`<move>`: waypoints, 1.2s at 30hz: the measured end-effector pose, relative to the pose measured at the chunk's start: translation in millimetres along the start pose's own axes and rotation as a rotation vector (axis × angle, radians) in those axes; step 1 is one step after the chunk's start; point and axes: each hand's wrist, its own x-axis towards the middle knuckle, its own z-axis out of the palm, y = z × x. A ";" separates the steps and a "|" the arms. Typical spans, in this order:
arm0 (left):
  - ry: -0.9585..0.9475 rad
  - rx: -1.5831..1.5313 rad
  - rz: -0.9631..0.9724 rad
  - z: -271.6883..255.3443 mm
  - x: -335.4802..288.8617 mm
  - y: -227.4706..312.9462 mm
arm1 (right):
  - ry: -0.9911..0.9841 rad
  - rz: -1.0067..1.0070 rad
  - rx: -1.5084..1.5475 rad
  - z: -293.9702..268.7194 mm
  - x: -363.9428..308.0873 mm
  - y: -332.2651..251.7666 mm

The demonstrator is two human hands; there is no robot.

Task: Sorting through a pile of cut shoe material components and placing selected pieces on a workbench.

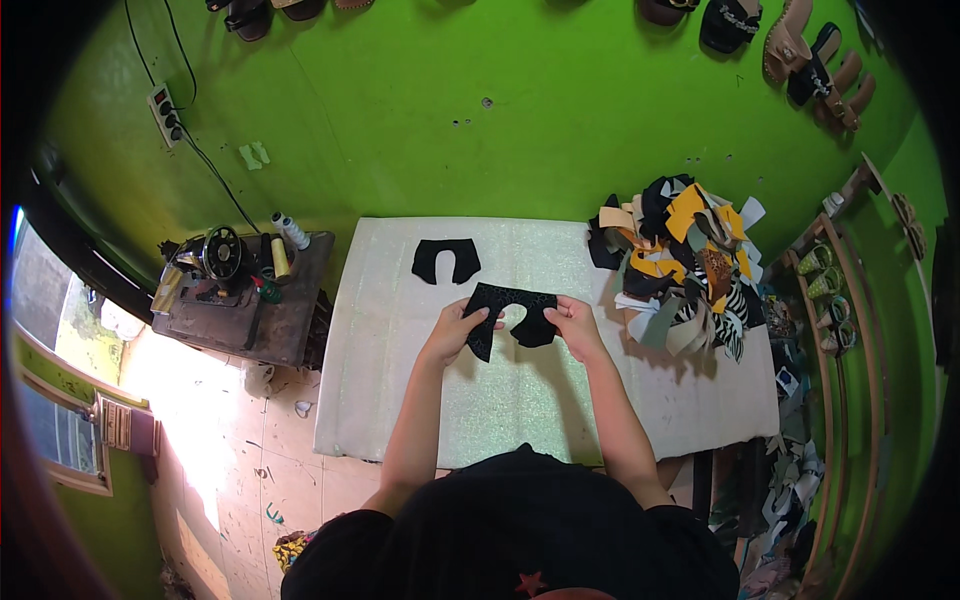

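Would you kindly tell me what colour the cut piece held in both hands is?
The cut piece is black with a faint textured pattern, seen in the head view.

The sandals [806, 55] on the wall are cut off at the picture's top edge.

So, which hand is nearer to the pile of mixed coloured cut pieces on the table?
Right. The right hand grips the right edge of the held black curved cut piece, just left of the pile of mixed coloured cut pieces. The left hand holds the piece's left edge, farther away.
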 end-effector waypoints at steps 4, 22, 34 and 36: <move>0.038 -0.057 -0.019 -18.6 10.9 -17.1 | 0.029 0.094 -0.103 -9.4 35.0 36.5; 0.599 0.710 0.116 -193.5 163.7 -70.6 | 0.170 -0.064 -0.718 80.8 215.5 90.5; 0.707 0.837 0.123 -197.1 178.0 -48.0 | 0.389 -0.048 -0.676 105.6 251.6 111.1; 0.722 0.865 0.129 -194.9 176.6 -47.2 | 0.407 -0.070 -0.697 106.6 250.4 115.9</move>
